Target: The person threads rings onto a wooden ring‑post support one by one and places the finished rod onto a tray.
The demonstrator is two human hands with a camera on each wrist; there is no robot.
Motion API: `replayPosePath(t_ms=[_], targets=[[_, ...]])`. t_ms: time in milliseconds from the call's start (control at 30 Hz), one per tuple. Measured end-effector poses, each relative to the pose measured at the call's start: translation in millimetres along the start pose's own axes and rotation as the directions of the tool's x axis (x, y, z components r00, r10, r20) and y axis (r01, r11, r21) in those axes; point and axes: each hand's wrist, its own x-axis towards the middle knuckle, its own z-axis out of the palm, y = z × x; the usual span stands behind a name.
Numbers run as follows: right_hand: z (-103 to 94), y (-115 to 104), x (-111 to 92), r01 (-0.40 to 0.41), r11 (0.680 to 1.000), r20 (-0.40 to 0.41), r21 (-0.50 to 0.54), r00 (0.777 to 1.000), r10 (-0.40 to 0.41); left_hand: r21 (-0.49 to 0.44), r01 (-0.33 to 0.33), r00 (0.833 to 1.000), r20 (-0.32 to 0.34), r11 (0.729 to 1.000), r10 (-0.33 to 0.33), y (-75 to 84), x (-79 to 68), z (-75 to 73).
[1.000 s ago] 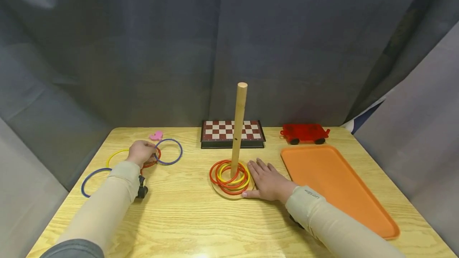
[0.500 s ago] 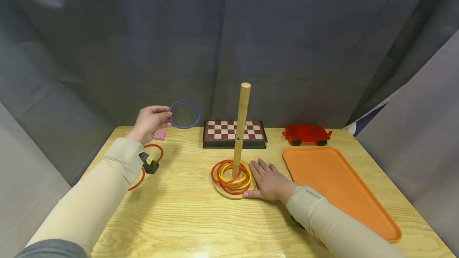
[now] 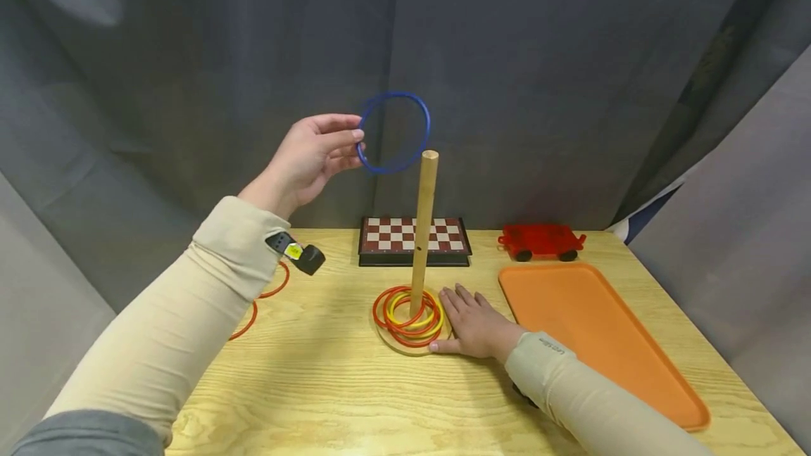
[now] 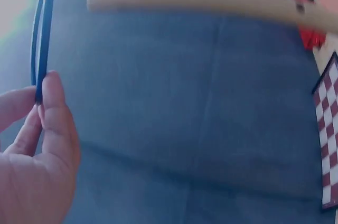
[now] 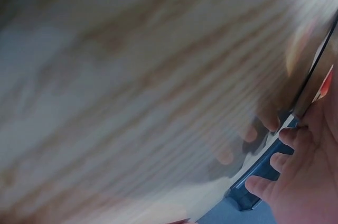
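your left hand (image 3: 310, 159) pinching a blue ring (image 3: 428, 122) near the top of the wooden peg (image 3: 424, 224), your right hand (image 3: 476, 326) flat, fingers extended beside the peg's round base (image 3: 389, 340), red and yellow rings (image 3: 415, 334) around the peg

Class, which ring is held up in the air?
The thin blue ring, pinched by the left hand; red rings and yellow rings lie lower.
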Motion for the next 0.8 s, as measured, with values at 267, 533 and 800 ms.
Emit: replayPosePath(t_ms=[267, 533, 800], targets=[[-3.0, 4, 2, -0.005, 1.0, 0.002, -0.01, 1.0, 0.005, 0.265, 0.108, 0.992, 0.034, 0.958, -0.121, -45.3, 10.1, 24.6], [-1.2, 6, 1, -0.01, 1.0, 0.005, -0.007, 1.0, 0.01, 0.489, 0.227, 0.958, 0.045, 0.842, -0.285, -144.5, 1.4, 9.4], [-1.7, 7, 1, -0.002, 1.0, -0.002, -0.018, 1.0, 0.002, 0.583, 0.256, 0.938, 0.042, 0.771, -0.344, -200.7, -10.9, 4.9]])
